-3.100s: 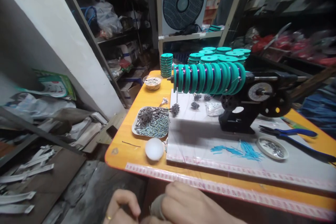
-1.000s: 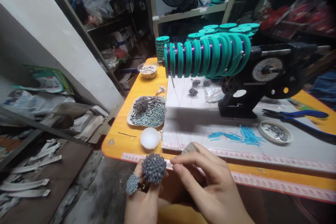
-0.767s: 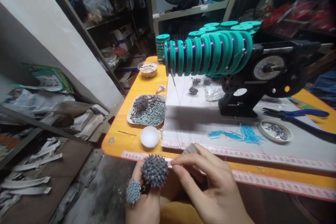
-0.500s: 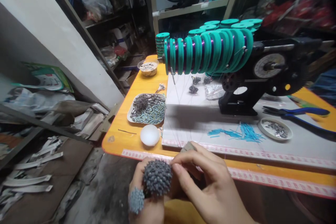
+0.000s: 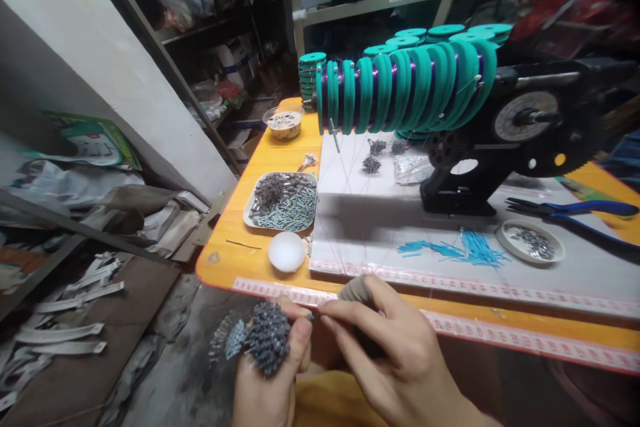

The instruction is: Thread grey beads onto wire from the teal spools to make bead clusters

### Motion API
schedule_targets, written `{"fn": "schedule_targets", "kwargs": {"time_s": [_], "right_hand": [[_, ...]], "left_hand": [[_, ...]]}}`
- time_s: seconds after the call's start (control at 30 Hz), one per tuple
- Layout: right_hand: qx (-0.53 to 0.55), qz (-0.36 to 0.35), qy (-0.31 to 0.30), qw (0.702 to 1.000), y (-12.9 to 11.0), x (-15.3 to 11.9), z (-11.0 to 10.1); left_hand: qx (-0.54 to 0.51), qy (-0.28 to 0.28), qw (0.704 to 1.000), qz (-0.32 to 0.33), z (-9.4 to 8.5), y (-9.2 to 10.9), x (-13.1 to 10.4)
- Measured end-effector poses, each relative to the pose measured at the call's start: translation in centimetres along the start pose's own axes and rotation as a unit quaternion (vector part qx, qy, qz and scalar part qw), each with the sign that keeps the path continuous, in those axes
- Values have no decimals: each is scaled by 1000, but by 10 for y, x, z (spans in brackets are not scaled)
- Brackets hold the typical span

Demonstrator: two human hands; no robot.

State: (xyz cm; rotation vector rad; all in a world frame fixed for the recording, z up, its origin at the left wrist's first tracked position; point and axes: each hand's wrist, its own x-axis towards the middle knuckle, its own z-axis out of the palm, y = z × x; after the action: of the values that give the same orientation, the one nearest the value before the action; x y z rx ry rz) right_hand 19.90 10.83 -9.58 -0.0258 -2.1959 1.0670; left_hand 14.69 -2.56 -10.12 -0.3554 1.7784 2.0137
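At seven o'clock in view, our left hand (image 5: 284, 379) clamps its grip on the gray cluster (image 5: 269, 338); toward its two o'clock, our right hand (image 5: 400, 347) pinches (on what, we cannot tell).

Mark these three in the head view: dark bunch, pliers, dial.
Dark bunch (image 5: 269, 339): head view, middle of its clustered tips.
Pliers (image 5: 549, 212): head view, near the joint.
Dial (image 5: 511, 117): head view, white face beside the hub.

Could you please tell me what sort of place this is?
Probably a small workshop: there is a black geared machine carrying green discs, together with blue-handled pliers and a tray of small parts.
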Motion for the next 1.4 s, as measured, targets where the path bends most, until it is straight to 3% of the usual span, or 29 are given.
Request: {"fn": "schedule_targets", "kwargs": {"time_s": [0.2, 0.53, 0.8, 0.9, 0.97, 1.07, 1.13, 1.2, 1.33, 1.4], "right_hand": [[7, -11, 9, 1000, -5, 0, -4], [17, -22, 12, 1000, -8, 4, -6], [39, -65, -65, 995, 4, 3, -10], [26, -69, -37, 997, 2, 0, -6], [1, -79, -21, 997, -1, 0, -3], [-31, -103, -9, 994, -5, 1, -6], [-48, -104, 16, 993, -6, 4, -12], [-59, -104, 34, 992, -7, 8, -17], [-60, -101, -17, 993, -9, 15, -18], [-69, -92, -36, 993, -8, 18, -15]], "left_hand": [[68, -49, 996, 1, -8, -4, 3], [65, -29, 997, -7, 0, -2, -5], [85, -43, 995, -24, 1, 7, -7], [122, -56, 991, -25, -5, 12, -7], [174, -32, 984, 6, -15, 16, -4], [228, 58, 967, 96, -37, 26, 9], [201, 141, 955, 169, -51, 37, 22], [201, 181, 938, 216, -62, 51, 38], [438, 74, 862, 245, -69, 75, 70], [485, 34, 837, 249, -66, 81, 80]]}}
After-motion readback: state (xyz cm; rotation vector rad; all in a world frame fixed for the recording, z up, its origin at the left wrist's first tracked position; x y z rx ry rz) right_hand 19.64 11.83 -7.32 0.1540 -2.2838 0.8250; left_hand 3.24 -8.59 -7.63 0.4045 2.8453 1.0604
